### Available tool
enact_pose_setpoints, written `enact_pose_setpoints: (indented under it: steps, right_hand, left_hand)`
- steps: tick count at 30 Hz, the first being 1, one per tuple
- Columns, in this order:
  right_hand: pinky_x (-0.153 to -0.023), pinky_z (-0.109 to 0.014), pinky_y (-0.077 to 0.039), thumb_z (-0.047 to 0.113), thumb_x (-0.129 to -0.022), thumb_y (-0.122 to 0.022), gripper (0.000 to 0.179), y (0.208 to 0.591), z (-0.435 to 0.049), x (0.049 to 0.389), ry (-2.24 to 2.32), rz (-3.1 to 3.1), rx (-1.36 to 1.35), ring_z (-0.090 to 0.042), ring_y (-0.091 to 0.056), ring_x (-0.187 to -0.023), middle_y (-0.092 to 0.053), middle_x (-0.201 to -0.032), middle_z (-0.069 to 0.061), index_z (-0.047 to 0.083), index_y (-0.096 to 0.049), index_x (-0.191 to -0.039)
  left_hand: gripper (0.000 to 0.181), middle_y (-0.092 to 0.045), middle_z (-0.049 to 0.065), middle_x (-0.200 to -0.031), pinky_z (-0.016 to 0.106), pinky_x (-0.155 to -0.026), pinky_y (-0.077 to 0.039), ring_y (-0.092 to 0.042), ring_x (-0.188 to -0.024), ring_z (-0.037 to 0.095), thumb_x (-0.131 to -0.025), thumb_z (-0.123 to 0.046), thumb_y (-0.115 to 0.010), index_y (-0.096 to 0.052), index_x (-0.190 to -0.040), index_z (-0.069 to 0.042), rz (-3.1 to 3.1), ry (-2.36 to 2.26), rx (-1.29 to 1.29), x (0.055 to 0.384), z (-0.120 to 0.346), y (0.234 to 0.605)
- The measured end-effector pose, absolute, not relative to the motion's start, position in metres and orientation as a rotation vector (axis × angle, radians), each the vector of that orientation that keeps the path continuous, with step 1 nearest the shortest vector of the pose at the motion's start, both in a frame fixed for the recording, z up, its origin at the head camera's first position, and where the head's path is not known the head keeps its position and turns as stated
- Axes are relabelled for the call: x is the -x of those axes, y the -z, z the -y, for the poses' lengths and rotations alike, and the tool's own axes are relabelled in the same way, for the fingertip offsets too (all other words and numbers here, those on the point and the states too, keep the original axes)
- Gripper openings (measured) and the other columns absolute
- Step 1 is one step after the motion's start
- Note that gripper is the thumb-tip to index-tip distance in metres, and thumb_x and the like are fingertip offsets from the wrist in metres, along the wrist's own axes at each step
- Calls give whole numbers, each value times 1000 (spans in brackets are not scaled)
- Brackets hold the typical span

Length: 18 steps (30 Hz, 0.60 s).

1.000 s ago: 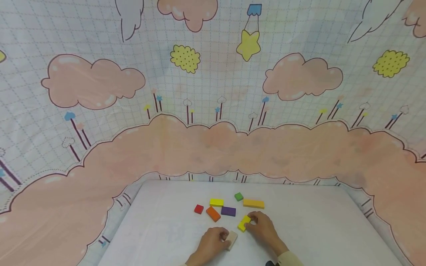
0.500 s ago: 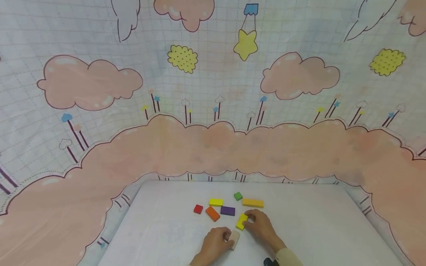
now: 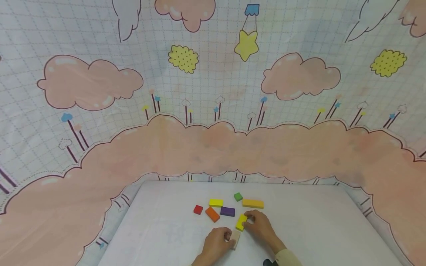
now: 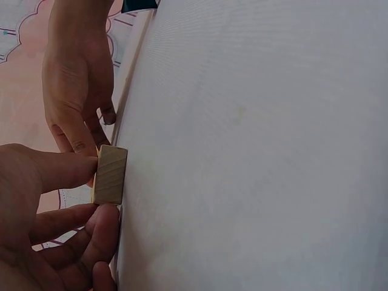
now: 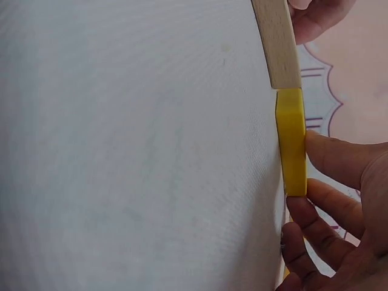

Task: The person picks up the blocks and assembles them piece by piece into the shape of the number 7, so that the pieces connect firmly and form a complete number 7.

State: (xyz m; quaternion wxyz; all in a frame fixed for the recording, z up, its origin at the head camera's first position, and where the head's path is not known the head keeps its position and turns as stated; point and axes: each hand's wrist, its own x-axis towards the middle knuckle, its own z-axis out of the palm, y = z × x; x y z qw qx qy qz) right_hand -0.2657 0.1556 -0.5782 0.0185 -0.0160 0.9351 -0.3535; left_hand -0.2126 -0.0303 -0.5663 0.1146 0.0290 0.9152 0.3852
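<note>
Fingers of each hand pinch end-to-end blocks: left hand (image 3: 216, 242) plain block (image 3: 235, 239), right hand (image 3: 261, 226) yellow block (image 3: 241, 222).

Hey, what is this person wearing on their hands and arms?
Both hands are bare: the left hand and right hand show no gloves or rings. A pale cream sleeve cuff covers the right wrist, with something dark beside it. No left sleeve is visible.

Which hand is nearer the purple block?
Right. The right hand holds the yellow block just right of and below the purple block; the left hand holds the beige block nearer the table edge.
</note>
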Motion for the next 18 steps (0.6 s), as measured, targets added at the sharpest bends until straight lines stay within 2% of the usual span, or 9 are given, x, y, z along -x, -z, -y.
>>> enact_pose_setpoints:
  steps: [18]
  right_hand:
    - [-89,-45,-50,19,-81,-78,33,581,-156,268,1116,-2877,130,-19,-58,-97,-67,-107,-2,13,-70,-112]
  left_hand:
    - [29,-55,-2,-75,33,-69,-46,-49,-71,15,-84,-24,-77,-71,-104,-4,-2712,-1105,-71,214,24,568]
